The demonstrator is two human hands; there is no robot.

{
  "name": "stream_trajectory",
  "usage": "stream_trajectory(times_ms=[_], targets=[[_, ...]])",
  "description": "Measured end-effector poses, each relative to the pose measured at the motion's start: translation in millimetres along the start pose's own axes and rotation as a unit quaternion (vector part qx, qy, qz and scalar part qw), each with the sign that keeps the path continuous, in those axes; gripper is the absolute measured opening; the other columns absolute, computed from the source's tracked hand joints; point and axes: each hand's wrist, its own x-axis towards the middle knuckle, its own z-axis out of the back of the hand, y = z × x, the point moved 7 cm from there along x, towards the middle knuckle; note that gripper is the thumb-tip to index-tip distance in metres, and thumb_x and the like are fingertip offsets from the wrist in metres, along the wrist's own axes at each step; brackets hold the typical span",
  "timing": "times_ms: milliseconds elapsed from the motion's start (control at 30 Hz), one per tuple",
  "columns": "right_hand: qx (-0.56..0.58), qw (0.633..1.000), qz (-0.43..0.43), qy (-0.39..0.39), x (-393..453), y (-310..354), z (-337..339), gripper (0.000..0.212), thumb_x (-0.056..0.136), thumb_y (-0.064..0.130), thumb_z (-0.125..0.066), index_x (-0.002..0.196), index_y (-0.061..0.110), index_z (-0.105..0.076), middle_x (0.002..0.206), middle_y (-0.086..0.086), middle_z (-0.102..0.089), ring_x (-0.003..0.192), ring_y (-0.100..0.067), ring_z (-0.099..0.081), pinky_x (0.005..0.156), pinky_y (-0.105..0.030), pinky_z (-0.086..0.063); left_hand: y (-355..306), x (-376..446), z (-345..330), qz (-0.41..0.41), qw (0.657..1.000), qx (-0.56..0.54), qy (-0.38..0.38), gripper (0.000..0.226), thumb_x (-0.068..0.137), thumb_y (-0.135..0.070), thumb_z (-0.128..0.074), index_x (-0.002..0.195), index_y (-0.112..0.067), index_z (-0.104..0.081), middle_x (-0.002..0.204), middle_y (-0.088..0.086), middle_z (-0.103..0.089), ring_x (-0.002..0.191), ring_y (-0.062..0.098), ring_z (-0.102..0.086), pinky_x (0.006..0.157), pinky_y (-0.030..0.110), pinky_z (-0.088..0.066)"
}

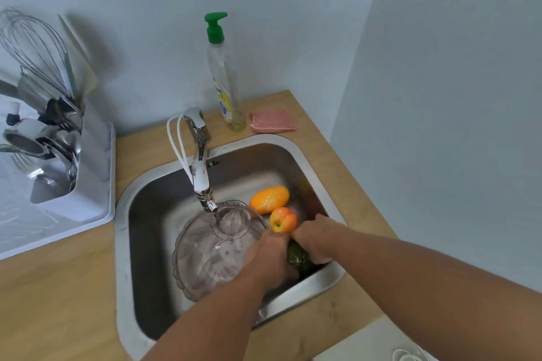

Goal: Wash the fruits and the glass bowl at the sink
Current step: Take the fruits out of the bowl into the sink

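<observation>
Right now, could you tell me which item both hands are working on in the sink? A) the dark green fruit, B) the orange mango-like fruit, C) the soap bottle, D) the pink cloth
A: the left hand and the right hand both close around the dark green fruit at the near right of the sink, while the orange fruit lies untouched farther back.
</observation>
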Motion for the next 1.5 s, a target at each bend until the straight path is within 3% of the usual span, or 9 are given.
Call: stream_trajectory(times_ms=[167, 467, 633, 867, 1033, 1200, 1300, 1400, 1500], targets=[[0.004, 1.000, 0.013, -0.020, 6.8, 6.2, -2.3, 0.033, 0.090, 0.013, -0.064, 0.123, 0.012, -0.062, 0.125, -0.012, -0.067, 0.119, -0.035, -0.062, 0.107, -0.046, -0.038, 9.1, 1.6, -9.3, 0.005, 1.000, 0.017, -0.004, 0.059, 0.067, -0.050, -0.075, 0.121, -0.035, -0.056, 0.117, -0.003, -0.065, 0.117, 0.022, -0.054, 0.087, 0.038, -0.054], [0.023, 1.000, 0.000, -0.019, 7.7, 8.2, -1.7, 0.035, 0.091, 0.015, -0.063, 0.125, 0.012, -0.062, 0.126, -0.012, -0.066, 0.119, -0.035, -0.063, 0.101, -0.046, -0.045, 5.8, -2.7, -9.7, 0.013, 1.000, -0.012, 0.019, 0.065, 0.063, -0.046, -0.081, 0.121, -0.031, -0.058, 0.119, -0.001, -0.068, 0.111, 0.026, -0.066, 0.088, 0.041, -0.057], [0.087, 0.996, -0.015, -0.033, 2.5, 11.2, 21.9, 0.044, 0.093, 0.021, -0.063, 0.135, 0.013, -0.053, 0.132, -0.015, -0.060, 0.118, -0.038, -0.062, 0.094, -0.043, -0.051, 24.2, -22.9, 16.3, 0.015, 0.998, -0.054, -0.018, 0.072, 0.060, -0.049, -0.079, 0.126, -0.035, -0.054, 0.123, -0.006, -0.065, 0.114, 0.021, -0.062, 0.087, 0.037, -0.054], [0.275, 0.952, -0.082, -0.105, 17.5, 24.5, 66.9, 0.046, 0.096, 0.038, -0.058, 0.130, 0.007, -0.058, 0.131, -0.018, -0.062, 0.116, -0.036, -0.061, 0.096, -0.043, -0.055, 114.6, -59.7, 82.2, 0.169, 0.974, -0.092, -0.122, 0.049, 0.083, -0.043, -0.066, 0.130, -0.035, -0.056, 0.127, -0.006, -0.064, 0.118, 0.021, -0.060, 0.098, 0.038, -0.052], [0.297, 0.939, -0.138, -0.108, 35.0, 41.4, 53.7, 0.020, 0.089, 0.034, -0.057, 0.091, 0.015, -0.061, 0.113, -0.017, -0.070, 0.096, -0.034, -0.066, 0.075, -0.036, -0.055, 174.3, -83.3, 81.9, 0.303, 0.929, -0.150, -0.153, 0.045, 0.095, -0.032, -0.057, 0.135, -0.012, -0.051, 0.129, 0.012, -0.059, 0.118, 0.030, -0.056, 0.097, 0.042, -0.052], [0.260, 0.943, -0.174, -0.114, 35.9, 51.2, 44.5, 0.030, 0.095, 0.024, -0.056, 0.118, 0.009, -0.069, 0.125, -0.011, -0.068, 0.118, -0.030, -0.065, 0.094, -0.036, -0.055, 194.0, -89.2, 52.8, 0.375, 0.879, -0.256, -0.144, 0.055, 0.098, -0.039, -0.056, 0.136, 0.000, -0.042, 0.137, 0.024, -0.053, 0.123, 0.040, -0.056, 0.097, 0.044, -0.047], [0.274, 0.933, -0.194, -0.127, 37.6, 51.2, 41.3, 0.030, 0.097, 0.020, -0.056, 0.120, 0.007, -0.068, 0.128, -0.012, -0.067, 0.122, -0.028, -0.062, 0.096, -0.034, -0.051, 194.8, -86.2, 37.4, 0.403, 0.864, -0.280, -0.112, 0.053, 0.097, -0.029, -0.060, 0.138, -0.002, -0.041, 0.136, 0.023, -0.055, 0.120, 0.038, -0.059, 0.095, 0.043, -0.049], [0.322, 0.922, -0.192, -0.101, 41.2, 52.1, 32.7, 0.021, 0.094, 0.015, -0.057, 0.104, 0.004, -0.072, 0.112, -0.013, -0.075, 0.105, -0.027, -0.072, 0.090, -0.035, -0.059, 196.8, -85.6, 32.3, 0.424, 0.853, -0.285, -0.103, 0.049, 0.096, -0.023, -0.061, 0.137, -0.002, -0.045, 0.133, 0.021, -0.056, 0.118, 0.036, -0.060, 0.092, 0.041, -0.050], [0.376, 0.903, -0.191, -0.077, 47.2, 54.3, 28.3, 0.013, 0.090, 0.015, -0.062, 0.083, 0.006, -0.069, 0.102, -0.018, -0.077, 0.088, -0.031, -0.075, 0.081, -0.040, -0.063, 200.3, -90.2, 34.6, 0.448, 0.841, -0.286, -0.102, 0.028, 0.098, -0.018, -0.060, 0.121, -0.002, -0.060, 0.115, 0.016, -0.065, 0.095, 0.027, -0.063, 0.083, 0.035, -0.053]])
